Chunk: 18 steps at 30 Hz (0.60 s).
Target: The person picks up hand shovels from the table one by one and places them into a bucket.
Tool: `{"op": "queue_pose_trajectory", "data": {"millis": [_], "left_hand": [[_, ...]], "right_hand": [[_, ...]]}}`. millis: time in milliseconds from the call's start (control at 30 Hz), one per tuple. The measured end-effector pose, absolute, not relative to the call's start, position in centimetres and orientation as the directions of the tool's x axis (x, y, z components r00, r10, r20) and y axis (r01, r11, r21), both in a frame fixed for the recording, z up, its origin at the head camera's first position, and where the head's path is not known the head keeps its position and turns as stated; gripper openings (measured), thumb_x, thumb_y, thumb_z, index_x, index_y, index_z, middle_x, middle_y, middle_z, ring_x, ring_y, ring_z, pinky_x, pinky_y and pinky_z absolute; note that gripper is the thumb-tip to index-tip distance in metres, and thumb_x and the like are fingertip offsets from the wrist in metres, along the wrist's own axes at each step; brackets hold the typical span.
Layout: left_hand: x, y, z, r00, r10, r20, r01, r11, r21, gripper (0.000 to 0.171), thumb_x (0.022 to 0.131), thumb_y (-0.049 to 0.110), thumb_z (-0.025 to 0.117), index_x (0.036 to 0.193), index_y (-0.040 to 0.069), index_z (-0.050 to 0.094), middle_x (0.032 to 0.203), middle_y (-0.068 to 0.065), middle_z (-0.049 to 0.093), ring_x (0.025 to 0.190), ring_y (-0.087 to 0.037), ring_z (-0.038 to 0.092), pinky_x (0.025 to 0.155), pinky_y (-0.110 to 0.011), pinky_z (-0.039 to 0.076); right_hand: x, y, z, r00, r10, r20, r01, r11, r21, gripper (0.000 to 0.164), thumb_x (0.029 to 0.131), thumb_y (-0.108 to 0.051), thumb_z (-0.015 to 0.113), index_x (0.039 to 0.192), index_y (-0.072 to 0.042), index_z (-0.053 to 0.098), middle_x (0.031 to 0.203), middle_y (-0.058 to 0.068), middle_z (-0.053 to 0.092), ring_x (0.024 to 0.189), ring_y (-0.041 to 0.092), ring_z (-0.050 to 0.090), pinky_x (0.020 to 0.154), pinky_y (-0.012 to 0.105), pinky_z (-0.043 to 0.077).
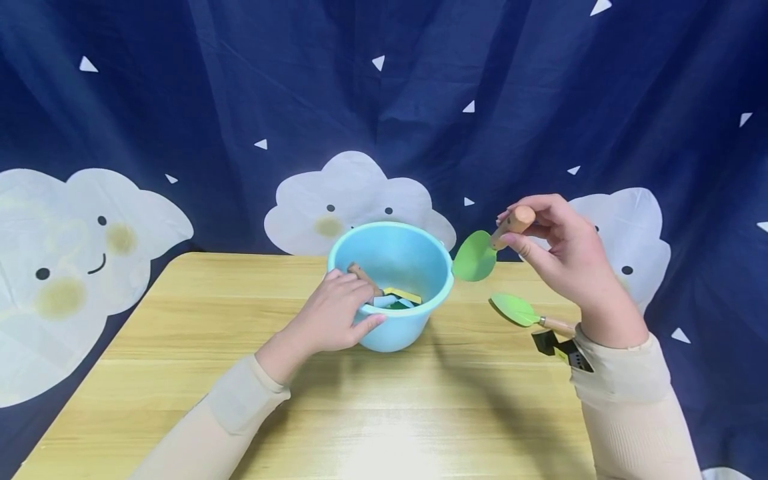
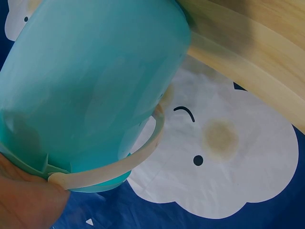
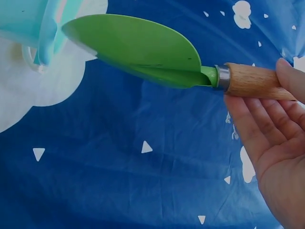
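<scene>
A light blue bucket (image 1: 393, 333) stands on the table, tilted slightly. My left hand (image 1: 327, 310) grips its near left rim, fingers over the edge and thumb outside. Inside lie a wooden handle (image 1: 363, 277) and blue, yellow and dark green pieces, their kinds unclear. To the right of the bucket, my right hand (image 1: 558, 243) pinches the wooden handle of a green trowel (image 1: 475, 257) between thumb and fingers. In the right wrist view the trowel's blade (image 3: 143, 47) points towards the bucket rim (image 3: 47, 33). The bucket's pale carrying handle (image 2: 109, 169) hangs outside in the left wrist view.
Another green trowel (image 1: 515, 309) with a wooden handle lies on the wooden table (image 1: 198, 320), below the right hand. Beside it is a black tool head (image 1: 546, 342), partly hidden by the right wrist. A dark blue curtain (image 1: 228, 87) with clouds hangs behind the table.
</scene>
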State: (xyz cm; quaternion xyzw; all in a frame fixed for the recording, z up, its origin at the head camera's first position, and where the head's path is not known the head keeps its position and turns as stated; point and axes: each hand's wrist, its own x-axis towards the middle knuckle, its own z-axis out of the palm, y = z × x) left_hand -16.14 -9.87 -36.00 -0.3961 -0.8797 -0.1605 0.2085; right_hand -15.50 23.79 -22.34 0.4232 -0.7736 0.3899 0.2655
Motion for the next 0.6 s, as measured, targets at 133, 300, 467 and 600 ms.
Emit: {"op": "queue_pose_trajectory", "data": {"millis": [133,300,467,600], "left_hand": [[-16.1,-9.9,-35.9,-0.607,0.628,0.487,0.759,0.641,0.119,0.039,0.094,0.051,0.055,0.103,0.015,0.067,0.098,0.005,0.068,0.096,-0.016,0.061,0.084,-0.039,0.039],[-16.1,-10.0,-35.9,-0.601,0.629,0.493,0.761,0.639,0.112,0.040,0.095,0.052,0.054,0.103,0.015,0.067,0.098,0.005,0.069,0.097,-0.016,0.061,0.084,-0.038,0.039],[-16.1,-10.0,-35.8,-0.598,0.630,0.495,0.763,0.637,0.111,0.040,0.095,0.052,0.055,0.102,0.015,0.066,0.097,0.005,0.068,0.096,-0.016,0.061,0.083,-0.038,0.038],[-16.1,-10.0,-35.9,-0.595,0.632,0.496,0.765,0.634,0.111,0.040,0.095,0.051,0.055,0.101,0.014,0.067,0.097,0.005,0.068,0.096,-0.016,0.061,0.083,-0.038,0.038]], "right_hand": [[-15.6,23.5,-22.6,-0.472,-0.422,0.774,-0.881,0.258,-0.397,0.032,0.088,0.005,0.071,0.113,0.016,0.054,0.105,0.018,0.068,0.087,0.012,0.071,0.083,0.021,0.054],[-16.1,22.7,-23.1,-0.430,-0.419,0.800,-0.903,0.199,-0.381,0.039,0.092,-0.012,0.072,0.111,0.017,0.054,0.105,0.020,0.067,0.087,0.013,0.070,0.083,0.023,0.054],[-16.3,21.9,-23.7,-0.429,-0.439,0.790,-0.903,0.186,-0.387,0.033,0.090,0.001,0.071,0.113,0.016,0.054,0.106,0.022,0.065,0.090,0.012,0.070,0.086,0.026,0.054],[-16.4,21.4,-24.1,-0.451,-0.446,0.774,-0.893,0.211,-0.398,0.036,0.083,0.016,0.070,0.116,0.013,0.055,0.108,0.019,0.066,0.093,0.011,0.068,0.089,0.026,0.053]]}}
